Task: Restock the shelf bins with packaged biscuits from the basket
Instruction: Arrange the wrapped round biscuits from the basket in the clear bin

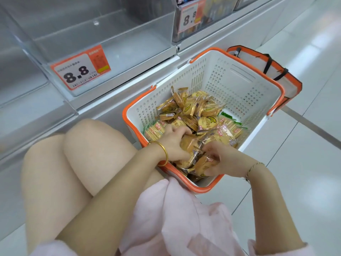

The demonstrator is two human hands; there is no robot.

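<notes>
A white basket point(245, 93) with an orange rim stands on the floor beside the shelf. Inside lie several clear packets of round yellow biscuits point(195, 106) and square crackers point(228, 129). Both hands are down in the basket's near end. My left hand point(174, 145), with a gold bangle on the wrist, is closed over a bunch of round biscuit packets point(189, 145). My right hand point(219, 158) grips more of these packets from the right side. A clear shelf bin point(103, 43) with an orange 8.8 price tag point(81, 70) holds nothing, up at the left.
Another bin point(201, 17) at the top right has an 8.8 tag and dark goods inside. An orange-trimmed white bag point(265, 69) leans behind the basket. My bare knees point(88, 145) are next to the basket's left side. White tiled floor spreads to the right.
</notes>
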